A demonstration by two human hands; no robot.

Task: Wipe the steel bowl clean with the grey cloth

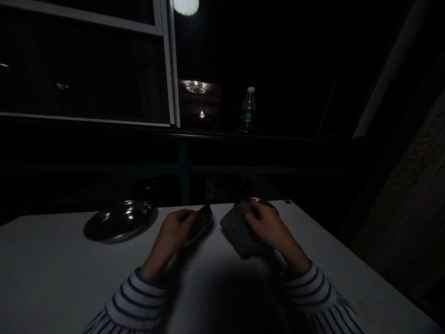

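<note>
Left hand (175, 234) pinching the rim of a small shiny oval metal dish (203, 221), tilted near the white table's (52, 278) far edge, right hand (267, 227) laid over a folded grey cloth (236, 232) just beside it, grip unclear, round steel plate (118, 220) towards the far left corner.

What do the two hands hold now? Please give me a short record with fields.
left hand: grips a small metal dish, tilted
right hand: holds a grey cloth
behind the right hand: rim of another dish, mostly hidden
table: white, with a metal plate lying on the left
far ledge: water bottle, upright
light: very dim
</note>
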